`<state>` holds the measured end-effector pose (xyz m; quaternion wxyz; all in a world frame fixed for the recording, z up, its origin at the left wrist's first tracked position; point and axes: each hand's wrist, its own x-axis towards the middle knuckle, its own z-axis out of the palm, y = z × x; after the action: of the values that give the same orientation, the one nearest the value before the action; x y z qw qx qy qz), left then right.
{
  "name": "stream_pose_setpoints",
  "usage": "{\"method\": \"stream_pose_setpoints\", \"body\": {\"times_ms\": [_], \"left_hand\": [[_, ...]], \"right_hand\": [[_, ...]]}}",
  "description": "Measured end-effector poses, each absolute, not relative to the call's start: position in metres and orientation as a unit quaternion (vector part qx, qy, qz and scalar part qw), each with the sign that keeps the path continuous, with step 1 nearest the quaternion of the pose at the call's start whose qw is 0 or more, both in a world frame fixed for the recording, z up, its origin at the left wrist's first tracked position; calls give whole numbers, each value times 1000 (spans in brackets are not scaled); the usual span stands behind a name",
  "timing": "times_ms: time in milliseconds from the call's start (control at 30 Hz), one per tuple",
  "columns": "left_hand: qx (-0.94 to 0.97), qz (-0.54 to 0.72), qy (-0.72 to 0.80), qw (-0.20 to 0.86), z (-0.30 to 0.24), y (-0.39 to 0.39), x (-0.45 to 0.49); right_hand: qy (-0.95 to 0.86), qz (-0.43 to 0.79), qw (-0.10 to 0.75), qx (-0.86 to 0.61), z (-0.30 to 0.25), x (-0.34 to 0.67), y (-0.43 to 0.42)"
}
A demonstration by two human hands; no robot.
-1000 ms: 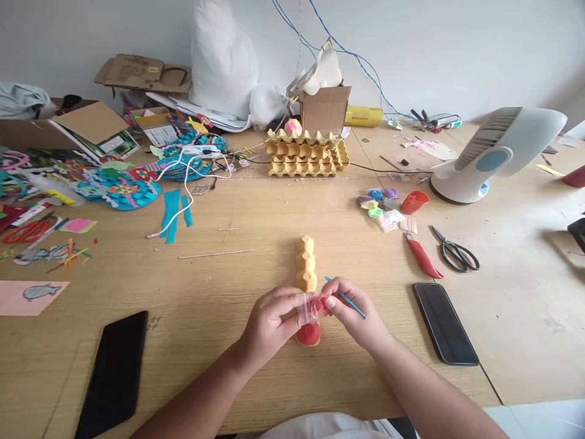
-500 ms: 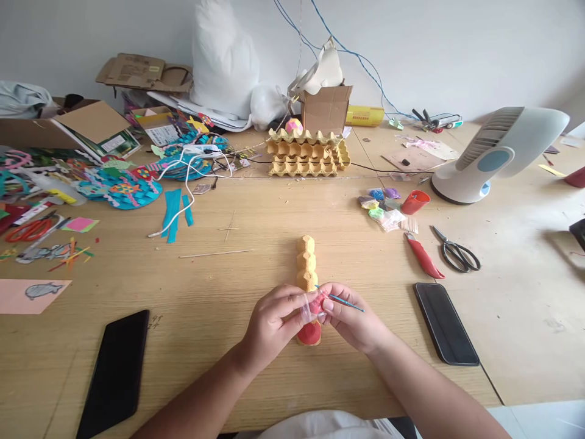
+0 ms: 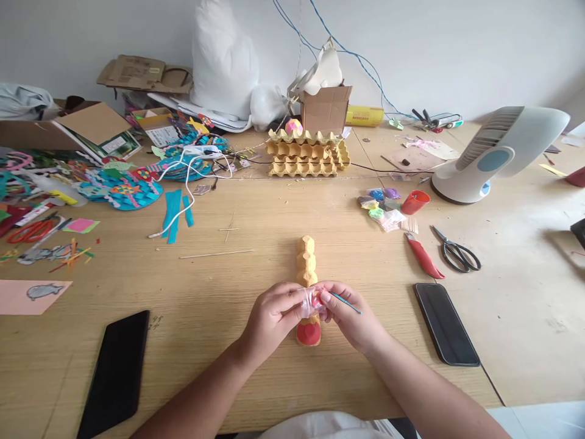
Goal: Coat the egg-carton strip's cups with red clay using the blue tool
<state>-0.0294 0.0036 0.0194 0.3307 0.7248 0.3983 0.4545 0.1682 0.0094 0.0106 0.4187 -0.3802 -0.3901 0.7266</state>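
Fingers closed, my left hand (image 3: pixel 272 320) grips a small clear plastic bag (image 3: pixel 306 305) with red modelling clay (image 3: pixel 316 298) in it. My right hand (image 3: pixel 354 317) pinches the clay at the bag's other end and also keeps a thin blue stick tool (image 3: pixel 347 303) across its fingers. Beneath both hands lies a strip of yellow egg carton (image 3: pixel 306 259), lengthwise to me. Red clay covers the top of its nearest cup (image 3: pixel 309 334); the middle of the strip is hidden by my hands and the bag.
Flanking my arms lie a dark tablet (image 3: pixel 116 366) and a phone (image 3: pixel 445 323). To the right are scissors (image 3: pixel 459 255), a red-handled knife (image 3: pixel 425 256), clay packets (image 3: pixel 386 216) and a fan (image 3: pixel 493 152). Egg cartons (image 3: pixel 304 166) stand behind; paper crafts (image 3: pixel 119 189) crowd the left.
My right thumb has shifted slightly up and left over the red clay. The blue tool's far tip is now hidden, and more of the red-covered cup shows.
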Motion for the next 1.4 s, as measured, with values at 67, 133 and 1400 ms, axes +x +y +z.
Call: {"method": "stream_pose_setpoints", "body": {"times_ms": [67,133,1400], "left_hand": [[717,445,402,355,20,5,-29],[711,435,405,375,19,5,-29],[803,468,334,158,22,5,-28]], "right_hand": [[-397,713,429,-387,8,167,8],[-400,705,439,-388,6,165,7],[-383,779,335,-366,13,169,13]]}}
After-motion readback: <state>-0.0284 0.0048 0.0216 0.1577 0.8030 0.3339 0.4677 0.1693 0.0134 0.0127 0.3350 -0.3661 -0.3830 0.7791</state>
